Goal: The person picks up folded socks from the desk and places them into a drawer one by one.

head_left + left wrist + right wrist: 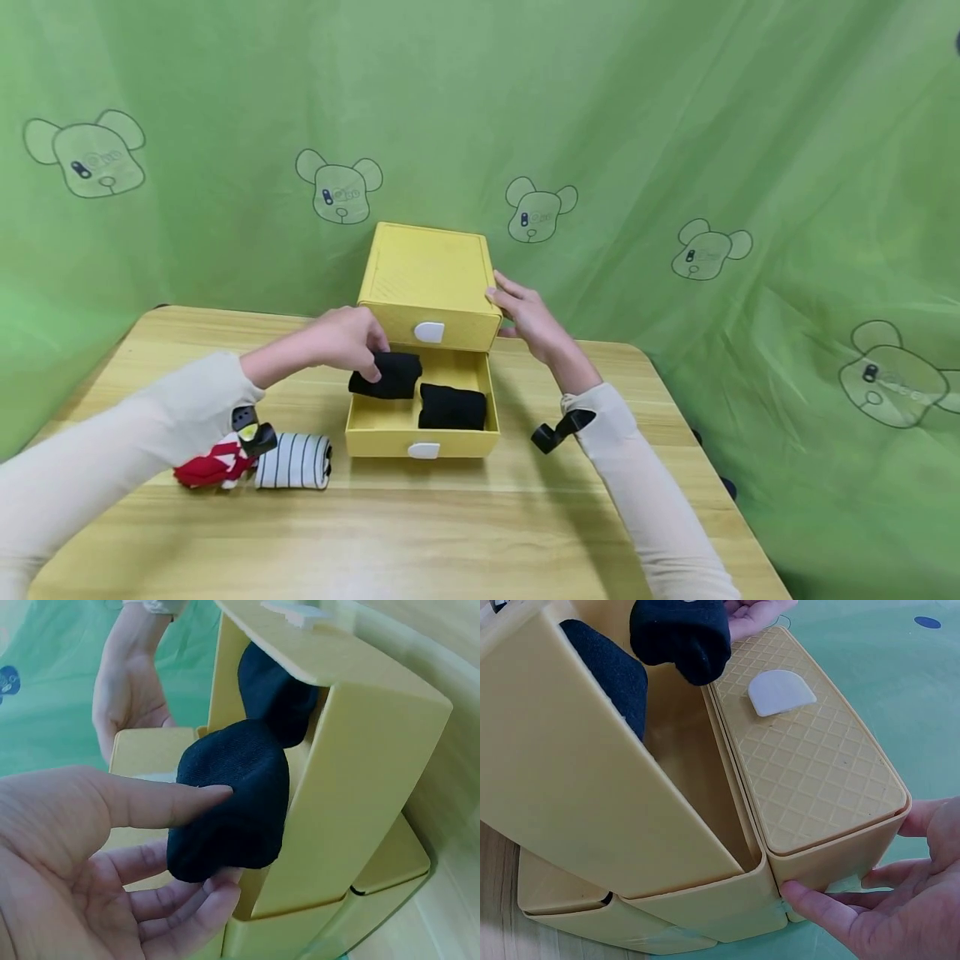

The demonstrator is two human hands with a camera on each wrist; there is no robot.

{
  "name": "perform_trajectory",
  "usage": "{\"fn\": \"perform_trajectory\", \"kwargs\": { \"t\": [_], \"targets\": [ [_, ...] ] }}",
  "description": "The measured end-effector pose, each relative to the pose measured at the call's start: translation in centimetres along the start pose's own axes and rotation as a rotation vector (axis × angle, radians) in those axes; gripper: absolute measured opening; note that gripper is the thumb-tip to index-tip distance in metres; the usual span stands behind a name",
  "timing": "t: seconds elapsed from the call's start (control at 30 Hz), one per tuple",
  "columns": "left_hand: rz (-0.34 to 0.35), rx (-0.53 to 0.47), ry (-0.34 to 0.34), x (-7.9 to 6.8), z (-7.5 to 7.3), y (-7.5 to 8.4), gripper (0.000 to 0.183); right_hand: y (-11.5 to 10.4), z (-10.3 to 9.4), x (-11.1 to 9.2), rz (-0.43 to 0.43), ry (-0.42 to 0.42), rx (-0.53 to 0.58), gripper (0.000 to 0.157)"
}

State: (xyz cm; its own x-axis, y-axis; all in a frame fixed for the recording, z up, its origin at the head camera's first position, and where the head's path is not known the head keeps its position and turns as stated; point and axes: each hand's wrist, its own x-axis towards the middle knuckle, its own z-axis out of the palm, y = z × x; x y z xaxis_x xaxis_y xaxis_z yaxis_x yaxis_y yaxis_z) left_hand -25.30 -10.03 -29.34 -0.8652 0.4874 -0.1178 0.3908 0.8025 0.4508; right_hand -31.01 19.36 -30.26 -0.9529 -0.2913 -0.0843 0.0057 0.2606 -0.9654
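Note:
My left hand (345,337) pinches a rolled black sock (232,754) between thumb and fingers, over the left side of the pulled-out lower drawer (375,443). Another rolled black sock (452,408) lies in the drawer's right side. Both belong to a yellow two-drawer storage box (427,267), whose upper drawer is closed. My right hand (527,321) holds the box's right side near the top front corner. Its thumb and fingers lie against the wall in the right wrist view. Part of the held sock is hidden behind my left fingers in the head view.
On the wooden table (300,550), left of the drawer, lie a white striped rolled cloth (291,461) and a red-and-white bundle (213,467), partly covered by the left wrist camera. A green curtain (450,100) hangs close behind the box.

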Motion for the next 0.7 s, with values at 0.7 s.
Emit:
{"fn": "perform_trajectory", "kwargs": {
  "t": [0.7],
  "targets": [
    [-0.056,0.079,-0.094,1.6,1.7,1.6,0.016,0.2,-0.1,0.0,-0.006,0.001,-0.012,0.063]
  ]
}}
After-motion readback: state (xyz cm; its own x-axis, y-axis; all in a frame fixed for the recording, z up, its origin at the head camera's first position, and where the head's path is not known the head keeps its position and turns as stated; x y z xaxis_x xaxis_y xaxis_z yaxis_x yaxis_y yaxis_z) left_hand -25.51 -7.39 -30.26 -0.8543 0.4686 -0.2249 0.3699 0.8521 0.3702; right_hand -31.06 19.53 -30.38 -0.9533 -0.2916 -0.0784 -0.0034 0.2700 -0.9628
